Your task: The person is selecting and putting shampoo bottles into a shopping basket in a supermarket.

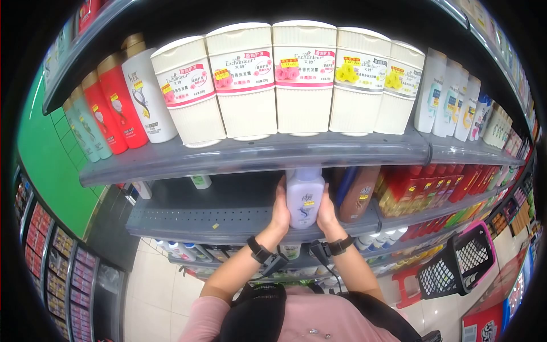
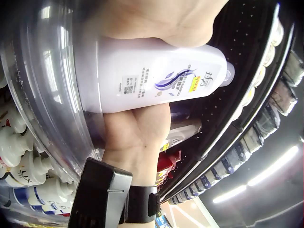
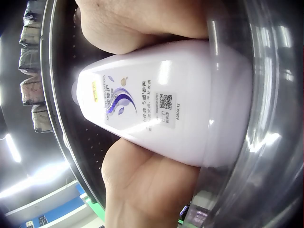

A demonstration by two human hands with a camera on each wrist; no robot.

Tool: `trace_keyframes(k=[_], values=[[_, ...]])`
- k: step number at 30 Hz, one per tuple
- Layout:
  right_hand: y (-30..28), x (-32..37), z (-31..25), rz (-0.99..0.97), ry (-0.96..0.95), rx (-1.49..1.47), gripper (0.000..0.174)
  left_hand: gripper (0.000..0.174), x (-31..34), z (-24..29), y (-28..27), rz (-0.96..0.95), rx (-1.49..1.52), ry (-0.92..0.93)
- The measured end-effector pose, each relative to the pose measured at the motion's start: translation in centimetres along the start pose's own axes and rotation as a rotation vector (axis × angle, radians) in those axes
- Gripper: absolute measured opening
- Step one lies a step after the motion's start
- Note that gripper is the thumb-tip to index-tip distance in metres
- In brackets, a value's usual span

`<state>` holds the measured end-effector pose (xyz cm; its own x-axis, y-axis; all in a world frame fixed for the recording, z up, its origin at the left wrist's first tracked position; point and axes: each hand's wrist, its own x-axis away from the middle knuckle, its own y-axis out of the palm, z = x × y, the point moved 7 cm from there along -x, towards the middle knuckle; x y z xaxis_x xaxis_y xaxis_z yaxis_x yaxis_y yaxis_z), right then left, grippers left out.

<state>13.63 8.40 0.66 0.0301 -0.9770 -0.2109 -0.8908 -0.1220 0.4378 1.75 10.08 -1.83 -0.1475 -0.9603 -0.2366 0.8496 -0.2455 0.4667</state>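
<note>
A lavender shampoo bottle (image 1: 305,196) stands upright on the middle shelf, just behind its clear front lip (image 2: 71,95). My left hand (image 1: 280,206) holds it from the left side, and my right hand (image 1: 326,208) from the right. Both palms face inward along its flanks; the fingers are largely hidden behind it. In the right wrist view, the label with a purple swirl (image 3: 121,102) faces me. A brown bottle (image 1: 360,196) stands right of my right hand, with a dark blue bottle (image 1: 346,185) beside it.
Above is a shelf (image 1: 256,149) with a row of white Enchanteur bottles (image 1: 305,77). Left of the lavender bottle lies perforated shelf surface (image 1: 188,215). Red bottles (image 1: 421,185) fill the right side. A black shopping basket (image 1: 441,276) stands on the floor at right.
</note>
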Motion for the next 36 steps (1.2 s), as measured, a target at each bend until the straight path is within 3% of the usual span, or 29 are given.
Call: trace_keyframes(k=[11, 13, 19, 24, 31, 33, 36], values=[[-0.3, 0.1, 0.2, 0.045, -0.018, -0.027, 0.071, 0.064, 1.0, 2.6, 1.4, 0.039, -0.023, 0.098], [-0.6, 0.5, 0.3, 0.033, -0.023, -0.046, 0.072, 0.072, 2.0, 3.1, 1.0, 0.02, -0.037, 0.089], [-0.5, 1.7, -1.4, -0.005, -0.093, -0.027, 0.075, 0.069, 3.0, 2.4, 1.1, 0.012, -0.118, 0.063], [-0.3, 1.5, 0.3, -0.032, 0.056, 0.052, 0.071, 0.071, 2.6, 1.2, 0.7, 0.011, -0.161, 0.018], [0.4, 1.6, 0.1, -0.038, 0.021, 0.069, 0.072, 0.073, 2.2, 0.4, 0.2, 0.008, -0.171, -0.031], [-0.1, 1.6, -0.1, 0.081, -0.035, 0.039, 0.074, 0.073, 2.3, 0.6, 0.4, -0.002, -0.17, -0.016], [0.0, 1.8, -0.2, 0.076, -0.033, 0.045, 0.073, 0.072, 2.4, 0.8, 0.6, -0.021, -0.161, -0.008]])
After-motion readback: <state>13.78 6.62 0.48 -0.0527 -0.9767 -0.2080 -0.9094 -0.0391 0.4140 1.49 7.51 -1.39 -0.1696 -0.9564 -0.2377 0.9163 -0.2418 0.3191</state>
